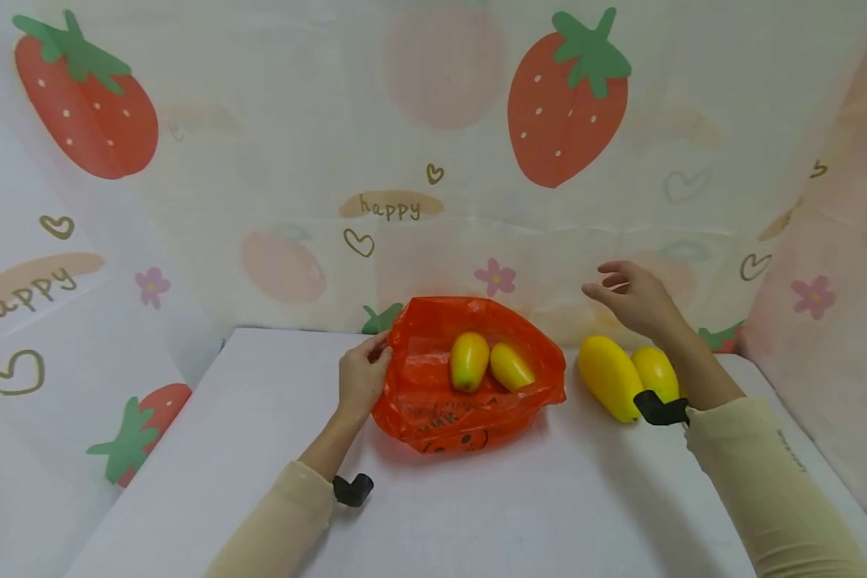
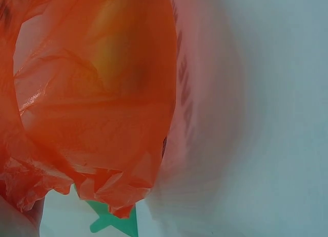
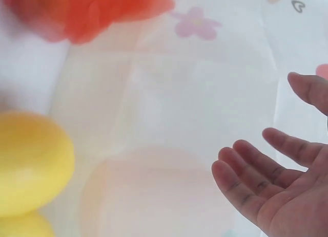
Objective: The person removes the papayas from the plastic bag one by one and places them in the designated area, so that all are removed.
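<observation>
A red plastic bag [image 1: 470, 429] with dark print stands on the white table, its mouth spread wide. Inside it lie two smooth yellow oblong fruits, one with a greenish end [image 1: 470, 361] and one partly behind the front rim [image 1: 511, 368]. My left hand [image 1: 361, 377] pinches the bag's left edge between thumb and fingers; the left wrist view shows the bag [image 2: 118, 129] filling its left half. Up at the right, my right hand [image 1: 632, 297] hangs in the air with its fingers relaxed, holding nothing. The right wrist view shows its palm [image 3: 292, 211] and separated fingers.
Two more yellow fruits, a long one [image 1: 610, 377] and a smaller one [image 1: 653, 373], lie on the table [image 1: 535, 514] right of the bag, below my right hand. A cloth backdrop [image 1: 296, 160] with strawberry prints rises behind the table and along both sides.
</observation>
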The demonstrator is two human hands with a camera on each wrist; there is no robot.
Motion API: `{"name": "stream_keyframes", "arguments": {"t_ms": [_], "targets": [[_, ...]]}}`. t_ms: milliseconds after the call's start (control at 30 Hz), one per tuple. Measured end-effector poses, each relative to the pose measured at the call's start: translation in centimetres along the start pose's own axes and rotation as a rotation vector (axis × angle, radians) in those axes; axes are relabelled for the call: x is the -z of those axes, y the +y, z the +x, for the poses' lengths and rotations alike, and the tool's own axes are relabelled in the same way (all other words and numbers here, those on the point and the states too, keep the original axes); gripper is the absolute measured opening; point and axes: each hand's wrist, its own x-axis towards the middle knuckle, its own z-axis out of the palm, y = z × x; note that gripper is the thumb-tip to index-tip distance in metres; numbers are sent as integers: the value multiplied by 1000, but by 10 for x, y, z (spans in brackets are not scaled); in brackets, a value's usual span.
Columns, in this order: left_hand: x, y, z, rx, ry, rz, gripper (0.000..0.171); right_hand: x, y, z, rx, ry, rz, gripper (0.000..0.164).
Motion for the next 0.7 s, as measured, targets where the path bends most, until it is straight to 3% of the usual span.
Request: {"name": "stream_keyframes", "arguments": {"t_ms": [700], "targets": [[-4, 1, -2, -4, -15, -10, 31, -61, -47, 25, 78, -104, 29, 59]]}}
